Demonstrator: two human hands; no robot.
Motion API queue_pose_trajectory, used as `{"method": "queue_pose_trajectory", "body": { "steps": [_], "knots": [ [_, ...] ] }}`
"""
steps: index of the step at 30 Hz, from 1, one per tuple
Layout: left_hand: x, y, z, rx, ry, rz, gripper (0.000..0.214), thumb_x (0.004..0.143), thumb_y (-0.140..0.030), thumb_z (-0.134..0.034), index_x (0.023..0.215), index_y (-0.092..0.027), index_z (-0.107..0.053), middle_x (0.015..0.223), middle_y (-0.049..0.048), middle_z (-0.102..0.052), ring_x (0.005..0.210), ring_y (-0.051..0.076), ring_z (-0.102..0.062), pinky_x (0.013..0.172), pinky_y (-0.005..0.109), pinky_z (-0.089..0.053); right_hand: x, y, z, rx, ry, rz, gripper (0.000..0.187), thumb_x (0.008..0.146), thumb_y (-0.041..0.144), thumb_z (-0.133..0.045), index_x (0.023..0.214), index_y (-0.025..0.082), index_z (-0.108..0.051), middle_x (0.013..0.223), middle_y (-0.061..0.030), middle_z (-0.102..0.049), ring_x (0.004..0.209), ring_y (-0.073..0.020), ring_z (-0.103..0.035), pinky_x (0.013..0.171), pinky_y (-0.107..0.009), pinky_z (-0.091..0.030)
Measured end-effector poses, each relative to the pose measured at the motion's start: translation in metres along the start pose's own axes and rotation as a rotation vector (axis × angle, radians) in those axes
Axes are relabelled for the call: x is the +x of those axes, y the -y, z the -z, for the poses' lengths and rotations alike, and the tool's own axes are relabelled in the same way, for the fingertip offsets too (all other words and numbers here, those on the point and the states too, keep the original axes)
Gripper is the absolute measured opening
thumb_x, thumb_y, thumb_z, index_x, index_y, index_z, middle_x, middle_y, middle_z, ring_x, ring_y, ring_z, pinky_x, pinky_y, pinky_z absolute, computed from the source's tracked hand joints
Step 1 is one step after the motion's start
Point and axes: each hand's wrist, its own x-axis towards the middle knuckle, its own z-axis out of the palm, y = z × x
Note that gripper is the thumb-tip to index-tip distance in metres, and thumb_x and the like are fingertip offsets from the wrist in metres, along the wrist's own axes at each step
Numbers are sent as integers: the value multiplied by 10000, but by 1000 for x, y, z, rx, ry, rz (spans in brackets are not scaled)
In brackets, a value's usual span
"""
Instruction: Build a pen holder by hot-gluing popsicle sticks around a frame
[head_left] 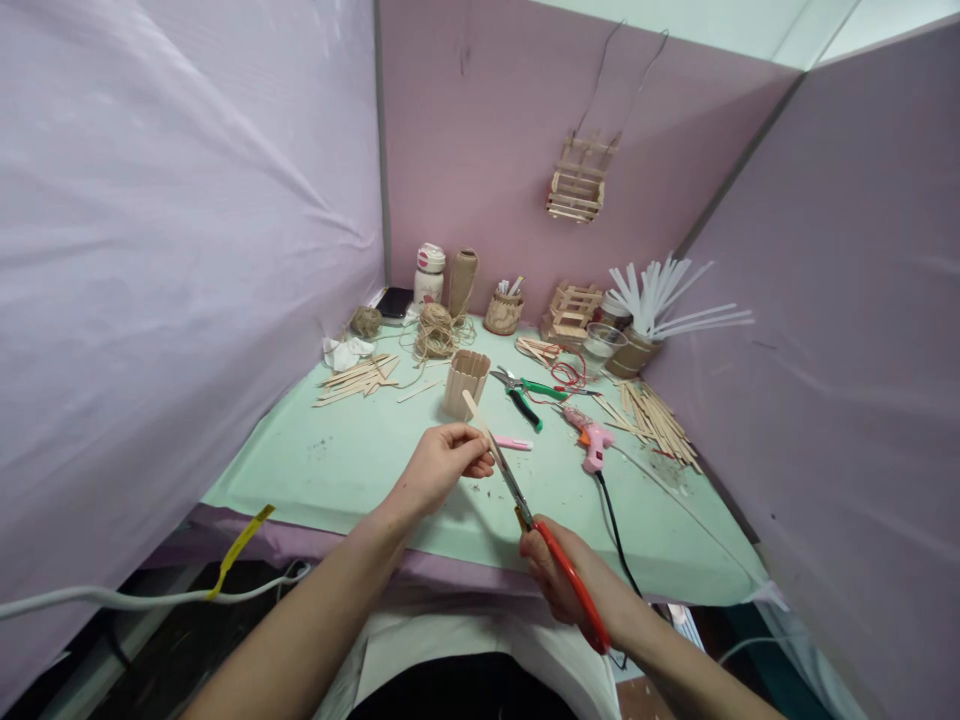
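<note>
Between its thumb and fingers my left hand [450,462] pinches a flat wooden craft stick [474,408], which points up and away from me. My right hand [559,570] is wrapped round the red handles of a pair of scissors [516,488]. The blades lie along the stick, close to my left fingertips; whether they touch it I cannot tell. Just behind the stick stands a small cup made of craft sticks [466,382], upright on the table. A pink pen-like tool [514,443] lies beyond the scissor blades.
Green-handled pliers [525,395] and a pink glue gun [591,438] with a black cord lie to the right. Loose craft sticks spread at left [360,378] and right [660,420]. Twine [435,332], a jar [430,275] and a pot of glue sticks [634,352] stand behind.
</note>
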Motion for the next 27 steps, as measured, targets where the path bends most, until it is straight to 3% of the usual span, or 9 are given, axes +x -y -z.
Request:
{"method": "queue_pose_trajectory", "body": {
  "steps": [7,14,27],
  "knots": [
    [-1,1,0,8,-8,-1,95,699,-197,-653,673,-105,-650,609,39,-653,519,99,-613,546,202,-506,1,2,-1,-63,32,-16,369,921,537,-372,729,223,-355,557,70,-416,443,-86,-432,467,-222,-349],
    [0,3,0,-18,-23,25,100,689,-201,-668,689,-102,-654,617,42,-662,521,102,-620,553,207,-516,-4,19,-3,-91,10,-43,404,917,586,-318,717,235,-321,523,78,-375,399,-87,-387,430,-230,-343],
    [3,6,1,-26,-3,47,110,673,-193,-691,689,-96,-641,610,40,-663,525,108,-630,570,213,-525,-1,11,-2,-259,-89,58,410,918,547,-311,685,212,-357,646,40,-377,595,-113,-307,568,-257,-287]
  ]
}}
